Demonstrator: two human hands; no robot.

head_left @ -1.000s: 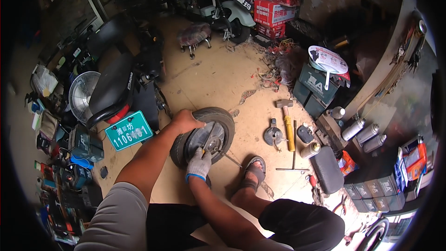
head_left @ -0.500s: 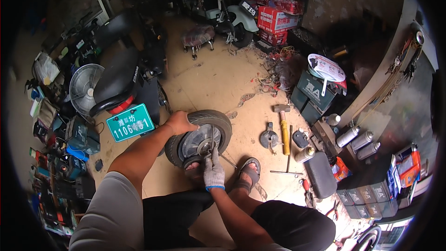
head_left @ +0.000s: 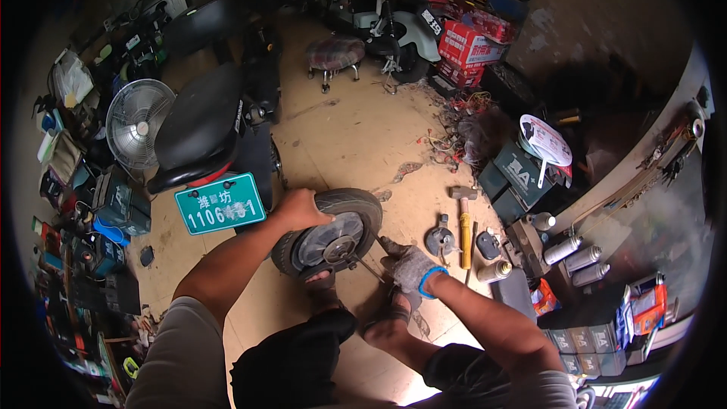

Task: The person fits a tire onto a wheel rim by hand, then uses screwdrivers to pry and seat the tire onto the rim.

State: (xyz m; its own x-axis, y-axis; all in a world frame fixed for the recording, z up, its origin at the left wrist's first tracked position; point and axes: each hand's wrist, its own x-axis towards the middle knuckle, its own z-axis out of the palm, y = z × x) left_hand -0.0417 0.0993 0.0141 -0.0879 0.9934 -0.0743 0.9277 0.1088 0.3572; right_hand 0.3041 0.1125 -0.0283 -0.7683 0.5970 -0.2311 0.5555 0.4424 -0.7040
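Wheel point(head_left: 327, 241) is tilted on the floor point(head_left: 344, 136), toward the floor's near edge, lower rim right by a sandaled foot point(head_left: 319, 280). Bare left hand point(head_left: 301, 209) pinches the tyre at upper left, thumb over the sidewall. Gloved right hand point(head_left: 410, 266) is just right of the wheel, fingers curled; can't tell if they pinch anything. Thin rod point(head_left: 369, 266) slants from the hub toward that glove. Yellow-handled hammer point(head_left: 465, 229) lies toward the floor's right edge.
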